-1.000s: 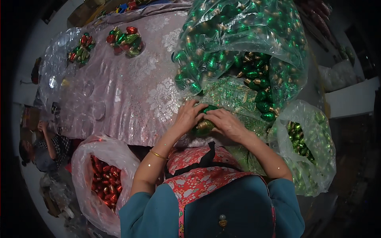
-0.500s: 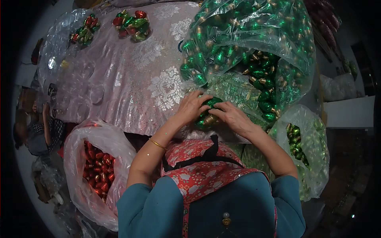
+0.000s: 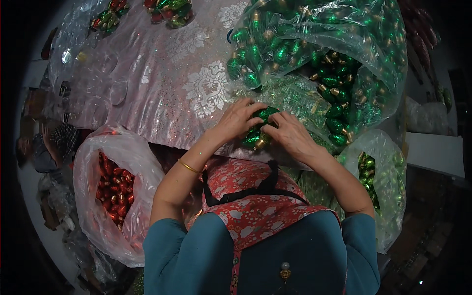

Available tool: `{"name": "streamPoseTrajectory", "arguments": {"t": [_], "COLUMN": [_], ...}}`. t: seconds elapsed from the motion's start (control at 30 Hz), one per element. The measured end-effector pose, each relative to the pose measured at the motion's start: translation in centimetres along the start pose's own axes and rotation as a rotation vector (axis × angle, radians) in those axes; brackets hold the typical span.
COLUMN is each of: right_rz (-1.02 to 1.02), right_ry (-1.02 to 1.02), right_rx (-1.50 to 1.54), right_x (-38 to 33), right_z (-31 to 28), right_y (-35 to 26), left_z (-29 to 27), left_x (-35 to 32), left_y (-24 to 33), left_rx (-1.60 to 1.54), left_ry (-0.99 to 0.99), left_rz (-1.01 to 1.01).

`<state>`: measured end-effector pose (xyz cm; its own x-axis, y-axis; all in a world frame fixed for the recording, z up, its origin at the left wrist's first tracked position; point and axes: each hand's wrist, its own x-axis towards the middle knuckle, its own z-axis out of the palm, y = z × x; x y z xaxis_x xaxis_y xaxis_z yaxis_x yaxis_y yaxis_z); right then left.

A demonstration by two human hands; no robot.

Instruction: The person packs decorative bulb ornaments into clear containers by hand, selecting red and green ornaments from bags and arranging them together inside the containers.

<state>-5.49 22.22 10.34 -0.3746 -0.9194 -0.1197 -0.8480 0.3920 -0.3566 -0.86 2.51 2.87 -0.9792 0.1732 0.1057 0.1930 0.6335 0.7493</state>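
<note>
Now the scene sits differently in my view than half a second ago: the two clusters (image 3: 173, 12) at upper left have slid up until the top edge cuts them, the red bag (image 3: 88, 194) at lower left has risen a little and edged left, and the big green bag (image 3: 339, 42) at upper right has shifted right. I see the hands' hold hardly changed. Between them, just right of the frame's middle, are the green baubles (image 3: 251, 137), near the cloth's front edge. The left hand (image 3: 239, 119) comes up from lower left, back upward, its forearm slanting, fingers half curled rightward over the baubles. The right hand (image 3: 293, 136) slants in from lower right, knuckles up, fingers bent inward and about half closed on the same baubles. Some fingertips are hidden, so I cannot tell how firmly either one grips.
</note>
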Motion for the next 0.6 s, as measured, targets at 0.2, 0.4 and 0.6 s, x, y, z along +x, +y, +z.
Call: {"name": "streamPoseTrajectory", "arguments": {"t": [0.2,0.4,0.6], "right_rz": [-0.035,-0.01,-0.015], "right_ry": [0.051,0.188,0.132], "right_rx": [0.056,0.087,0.05], "right_x": [-0.2,0.0,0.3], "right_z": [0.3,0.9,0.7], "right_y": [0.7,0.7,0.5], "left_z": [0.1,0.0,-3.6], "left_x": [0.2,0.0,-4.4], "left_y": [0.1,-0.2,0.5], "left_rx": [-0.032,-0.009,-0.113], "left_ry": [-0.013,-0.011,0.194], "left_rz": [-0.01,-0.003,-0.025]}}
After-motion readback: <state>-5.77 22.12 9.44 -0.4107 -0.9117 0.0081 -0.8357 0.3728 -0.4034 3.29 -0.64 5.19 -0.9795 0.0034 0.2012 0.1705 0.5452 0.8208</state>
